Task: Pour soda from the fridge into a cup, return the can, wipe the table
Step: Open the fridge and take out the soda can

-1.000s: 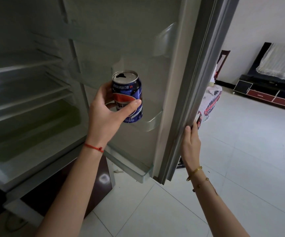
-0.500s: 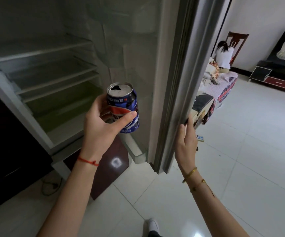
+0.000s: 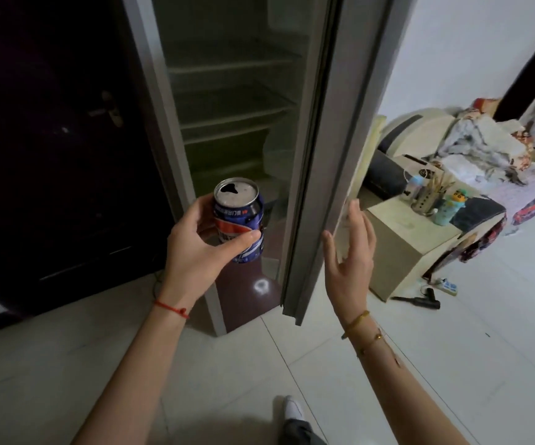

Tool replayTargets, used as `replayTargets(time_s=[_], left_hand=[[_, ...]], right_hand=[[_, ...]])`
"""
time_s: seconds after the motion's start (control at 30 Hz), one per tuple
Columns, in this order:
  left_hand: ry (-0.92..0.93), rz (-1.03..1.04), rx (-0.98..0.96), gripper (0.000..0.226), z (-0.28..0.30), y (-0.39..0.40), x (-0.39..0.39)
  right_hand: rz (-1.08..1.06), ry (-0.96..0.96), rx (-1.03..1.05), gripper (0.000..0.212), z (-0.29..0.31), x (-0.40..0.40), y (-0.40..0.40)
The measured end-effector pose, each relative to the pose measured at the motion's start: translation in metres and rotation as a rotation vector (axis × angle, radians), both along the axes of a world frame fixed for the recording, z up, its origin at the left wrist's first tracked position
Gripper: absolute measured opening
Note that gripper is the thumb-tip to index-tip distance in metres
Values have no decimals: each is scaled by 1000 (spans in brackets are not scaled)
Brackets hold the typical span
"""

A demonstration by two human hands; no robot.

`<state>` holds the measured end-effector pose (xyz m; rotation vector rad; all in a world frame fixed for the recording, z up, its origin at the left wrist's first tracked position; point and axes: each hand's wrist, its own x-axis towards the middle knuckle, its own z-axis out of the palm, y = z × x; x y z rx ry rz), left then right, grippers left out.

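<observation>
we judge can [image 3: 239,220] light, thin-walled, slick, already open: keep upright. left hand [image 3: 207,248] wraps its middle, before fridge [image 3: 227,91] opening. right hand [image 3: 351,252] empty, fingers spread beside door [image 3: 324,155].

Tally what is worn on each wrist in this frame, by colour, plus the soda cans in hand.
Red string bracelet on the left hand's wrist: 1
Gold bracelets on the right hand's wrist: 2
Soda can, opened, in the left hand: 1
Total: 4
</observation>
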<state>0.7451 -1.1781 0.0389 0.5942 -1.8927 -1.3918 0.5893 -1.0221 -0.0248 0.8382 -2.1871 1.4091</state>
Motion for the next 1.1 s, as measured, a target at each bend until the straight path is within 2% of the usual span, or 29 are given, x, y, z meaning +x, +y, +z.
replayTargets(time_s=[0.23,0.6,1.1], left_hand=[[-15,160,1,74,-11,-47,41],[21,340,64,65,-17,-101,56],[47,476,67,66,-21,-144,8]], right_hand=[[109,215,103,70,3,10,-86],[206,382,200,76,-1,-6,-205],[411,335,310,72,-13,-62,-301]])
